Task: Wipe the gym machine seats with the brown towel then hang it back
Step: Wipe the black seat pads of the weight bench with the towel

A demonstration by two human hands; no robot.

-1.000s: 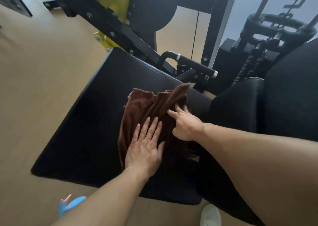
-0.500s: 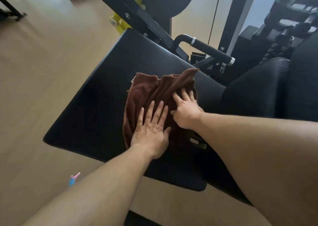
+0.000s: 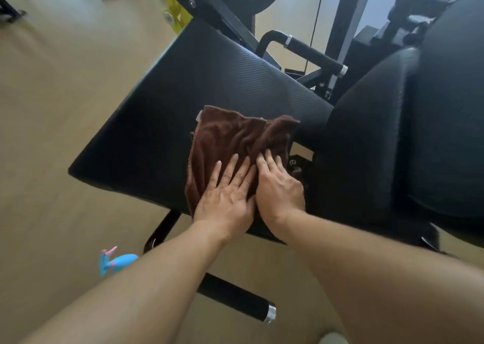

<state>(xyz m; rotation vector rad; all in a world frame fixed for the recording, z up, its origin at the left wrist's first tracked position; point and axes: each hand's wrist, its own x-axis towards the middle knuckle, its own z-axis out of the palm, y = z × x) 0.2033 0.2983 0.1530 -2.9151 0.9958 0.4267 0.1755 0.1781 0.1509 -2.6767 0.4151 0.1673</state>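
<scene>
While no writing shows, both hands (image 3: pixel 251 194) press the brown towel (image 3: pixel 235 139) flat.

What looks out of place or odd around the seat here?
Only a blue and pink object lying on the floor near the seat pad. The brown towel is bunched under both flat hands, left and right, as wiping would leave it.
</scene>
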